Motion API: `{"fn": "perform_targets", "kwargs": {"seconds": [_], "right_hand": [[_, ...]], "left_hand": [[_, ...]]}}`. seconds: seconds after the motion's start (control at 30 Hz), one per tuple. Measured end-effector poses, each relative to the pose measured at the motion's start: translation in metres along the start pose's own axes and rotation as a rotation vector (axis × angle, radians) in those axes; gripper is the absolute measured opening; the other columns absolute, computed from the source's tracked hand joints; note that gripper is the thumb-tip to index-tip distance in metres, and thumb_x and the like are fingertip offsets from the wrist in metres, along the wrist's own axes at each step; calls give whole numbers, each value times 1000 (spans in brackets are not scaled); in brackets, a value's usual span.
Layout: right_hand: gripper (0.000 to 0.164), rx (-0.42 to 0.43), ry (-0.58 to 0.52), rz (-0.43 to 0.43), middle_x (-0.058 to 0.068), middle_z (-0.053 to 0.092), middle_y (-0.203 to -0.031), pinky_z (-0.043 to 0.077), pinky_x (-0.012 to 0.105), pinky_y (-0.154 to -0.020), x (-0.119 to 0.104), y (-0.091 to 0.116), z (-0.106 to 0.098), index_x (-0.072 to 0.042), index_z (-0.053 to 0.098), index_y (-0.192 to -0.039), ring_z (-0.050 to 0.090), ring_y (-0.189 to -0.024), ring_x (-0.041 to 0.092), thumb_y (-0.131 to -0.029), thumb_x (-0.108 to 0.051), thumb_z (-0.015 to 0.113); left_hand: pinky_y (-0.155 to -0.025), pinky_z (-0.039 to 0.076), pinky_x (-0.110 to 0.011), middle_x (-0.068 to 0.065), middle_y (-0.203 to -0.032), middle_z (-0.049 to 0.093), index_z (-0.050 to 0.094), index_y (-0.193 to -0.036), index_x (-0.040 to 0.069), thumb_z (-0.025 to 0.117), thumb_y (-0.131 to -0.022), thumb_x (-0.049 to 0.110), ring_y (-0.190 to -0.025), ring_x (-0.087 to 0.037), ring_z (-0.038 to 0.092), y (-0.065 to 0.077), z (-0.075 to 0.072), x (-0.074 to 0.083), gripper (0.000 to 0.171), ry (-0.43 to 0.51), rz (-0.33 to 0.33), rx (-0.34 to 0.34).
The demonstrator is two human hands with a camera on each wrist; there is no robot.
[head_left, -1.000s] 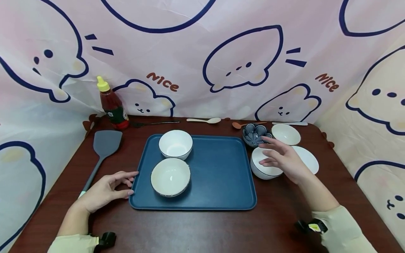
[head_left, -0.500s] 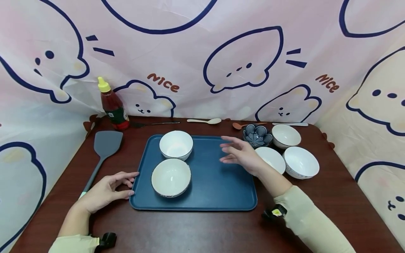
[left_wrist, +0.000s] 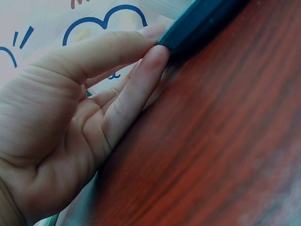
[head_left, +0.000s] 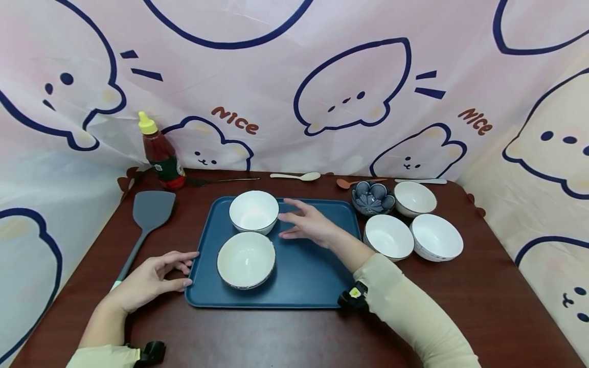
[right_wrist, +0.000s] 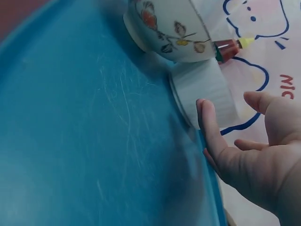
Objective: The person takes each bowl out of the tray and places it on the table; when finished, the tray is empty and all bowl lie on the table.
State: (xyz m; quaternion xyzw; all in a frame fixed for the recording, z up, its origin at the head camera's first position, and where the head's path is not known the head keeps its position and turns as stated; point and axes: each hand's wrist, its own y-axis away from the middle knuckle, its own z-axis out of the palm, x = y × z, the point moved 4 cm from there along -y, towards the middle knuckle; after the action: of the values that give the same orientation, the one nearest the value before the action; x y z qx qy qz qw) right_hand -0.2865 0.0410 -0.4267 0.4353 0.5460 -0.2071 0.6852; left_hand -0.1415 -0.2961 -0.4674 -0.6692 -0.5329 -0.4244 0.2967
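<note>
My left hand (head_left: 147,281) is at the left rim of the blue tray (head_left: 317,286), its thumb and fingertips touching the edge; the left wrist view shows this contact close up. On the tray's left side stand two white bowls, the back bowl (head_left: 254,210) and the front bowl (head_left: 246,259); the right wrist view shows a flower pattern on the outside of the front bowl (right_wrist: 174,33). My right hand (head_left: 308,224) hovers over the tray with fingers spread, close to the back bowl's right side. Whether its fingertips touch that bowl I cannot tell.
Right of the tray are three white bowls (head_left: 388,236) and a dark blue petal-shaped bowl (head_left: 371,198). A grey spatula (head_left: 152,212) lies left of the tray. A red sauce bottle (head_left: 161,153), a pale spoon (head_left: 303,177) and other utensils line the back edge.
My right hand has moved left from over the bowls at the right, across the tray, to beside the back bowl. My left hand has stayed at the tray's rim.
</note>
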Motion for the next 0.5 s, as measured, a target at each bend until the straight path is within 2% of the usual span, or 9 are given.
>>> {"fn": "perform_targets", "kwargs": {"seconds": [0.2, 0.3, 0.5], "right_hand": [[65, -10, -77, 3, 18, 38, -151, 58, 37, -87, 4, -17, 13, -29, 27, -157, 72, -100, 31, -102, -21, 60], [64, -11, -90, -23, 20, 42, -147, 59, 37, -85, 5, -21, 17, -28, 27, -158, 73, -94, 28, -102, -18, 58], [63, 10, -117, -61, 22, 47, -141, 59, 38, -83, 5, -25, 18, -24, 30, -157, 73, -84, 23, -101, -10, 56]], "left_hand": [[-81, 54, -18, -14, -116, 61, 55, -140, 5, 76, -89, 16, -99, -7, 61, 3, 1, 1, 57, 42, 0, -10], [-81, 54, -17, -16, -117, 60, 54, -141, 3, 74, -90, 14, -99, -7, 61, 3, 2, 3, 56, 42, 24, -19], [-81, 54, -18, -12, -116, 61, 55, -140, 3, 75, -89, 16, -98, -7, 61, 0, 0, 2, 56, 44, 21, -16]]}}
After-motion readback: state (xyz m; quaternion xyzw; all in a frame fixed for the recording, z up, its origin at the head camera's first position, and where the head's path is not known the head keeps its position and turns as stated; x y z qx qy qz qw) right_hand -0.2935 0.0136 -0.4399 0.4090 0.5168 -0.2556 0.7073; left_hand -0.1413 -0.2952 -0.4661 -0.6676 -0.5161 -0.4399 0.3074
